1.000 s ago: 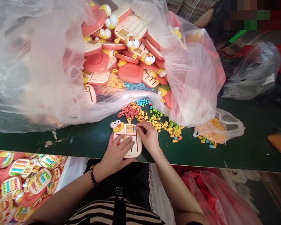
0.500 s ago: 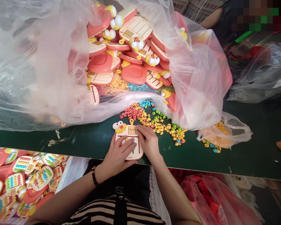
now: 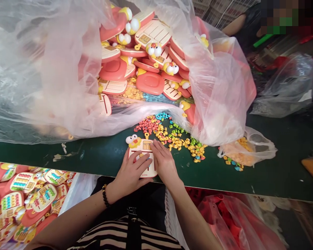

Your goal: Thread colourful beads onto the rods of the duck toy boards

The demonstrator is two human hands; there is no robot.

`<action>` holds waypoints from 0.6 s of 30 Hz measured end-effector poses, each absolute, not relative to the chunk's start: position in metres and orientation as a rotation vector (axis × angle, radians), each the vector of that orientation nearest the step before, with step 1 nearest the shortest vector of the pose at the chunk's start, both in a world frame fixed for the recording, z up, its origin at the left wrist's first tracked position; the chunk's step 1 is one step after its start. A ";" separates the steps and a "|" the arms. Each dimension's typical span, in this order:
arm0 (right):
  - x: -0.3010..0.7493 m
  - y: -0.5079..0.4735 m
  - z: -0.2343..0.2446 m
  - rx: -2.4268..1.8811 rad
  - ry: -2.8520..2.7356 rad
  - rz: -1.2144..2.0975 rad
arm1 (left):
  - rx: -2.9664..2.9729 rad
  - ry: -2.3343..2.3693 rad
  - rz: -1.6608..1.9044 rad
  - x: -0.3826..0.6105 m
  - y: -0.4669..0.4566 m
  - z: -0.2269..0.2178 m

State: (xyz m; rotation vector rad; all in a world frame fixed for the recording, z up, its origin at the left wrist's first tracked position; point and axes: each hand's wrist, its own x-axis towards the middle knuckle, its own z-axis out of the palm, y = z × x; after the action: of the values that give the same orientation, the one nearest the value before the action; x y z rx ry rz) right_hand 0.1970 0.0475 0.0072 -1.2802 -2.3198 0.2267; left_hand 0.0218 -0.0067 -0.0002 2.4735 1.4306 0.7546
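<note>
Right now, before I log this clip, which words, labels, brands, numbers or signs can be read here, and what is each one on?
Nothing can be quoted with confidence.
Tiny print along the lower edge of the cream and pink toy board: too small and blurred to read.
White label on the clear plastic bag: no text can be made out.
Metal buckle: any lettering is unclear.

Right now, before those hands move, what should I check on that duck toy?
Left hand and right hand on the duck-headed toy board: ok.
Board lying flat on the green table: ok.
Loose coloured pieces beside the board, within reach: ok.
Clear plastic bag off the board: ok.
Pieces seated in the board's slots: cannot tell, the hands cover them.
</note>
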 end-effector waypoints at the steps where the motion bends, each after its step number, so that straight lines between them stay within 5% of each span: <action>1: 0.197 0.043 0.008 -1.285 -2.322 0.233 | 2.473 1.427 0.758 0.022 -0.007 0.000; 18: 0.184 0.013 0.018 -1.241 -2.131 0.520 | 2.373 1.520 0.910 0.026 -0.009 -0.002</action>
State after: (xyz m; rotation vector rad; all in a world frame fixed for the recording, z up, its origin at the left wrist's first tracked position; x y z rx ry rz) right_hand 0.1845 0.0134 0.0184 -1.2415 -2.1308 0.5199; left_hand 0.0255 -0.0090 -0.0021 2.3729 1.5201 0.9103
